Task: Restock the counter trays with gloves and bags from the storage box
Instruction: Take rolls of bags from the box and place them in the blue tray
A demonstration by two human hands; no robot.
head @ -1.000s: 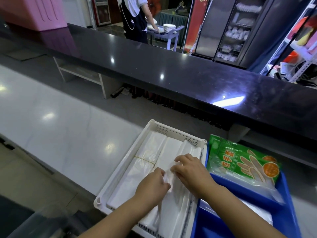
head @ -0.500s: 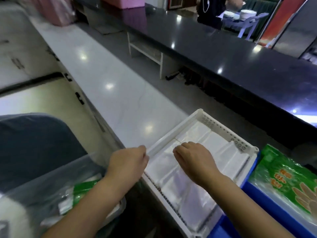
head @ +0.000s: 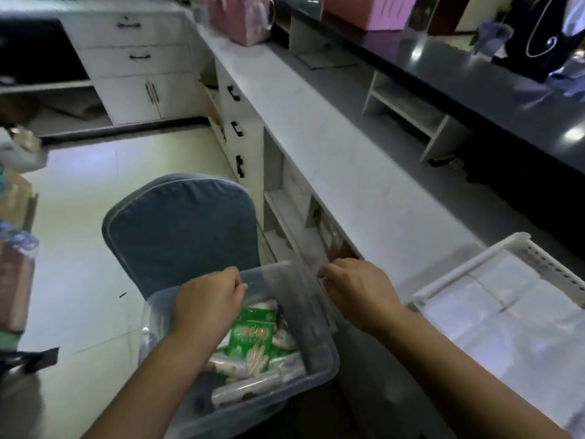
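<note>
A clear plastic storage box (head: pixel 319 359) sits on a blue padded chair (head: pixel 180 229) below me. It holds green glove packs (head: pixel 253 335) and rolls of clear bags (head: pixel 247 388). My left hand (head: pixel 205 299) hovers over the box's far side, fingers curled, nothing visible in them. My right hand (head: pixel 357 289) is by the box's far right corner near the counter edge, fingers curled; whether it grips the rim is unclear. The white counter tray (head: pixel 468 261), filled with flat clear bags (head: pixel 493 312), lies at the right on the white counter (head: pixel 332 147).
Open shelves and drawers run under the counter beside the box. A raised black counter (head: pixel 474 77) runs behind the white one, with pink containers (head: pixel 243 17) at its far end and a person beyond it. White cabinets stand at the far left; pale tiled floor surrounds the chair.
My view has swung left from the tray to the storage box. Both hands left the bags in the tray and moved over to the box.
</note>
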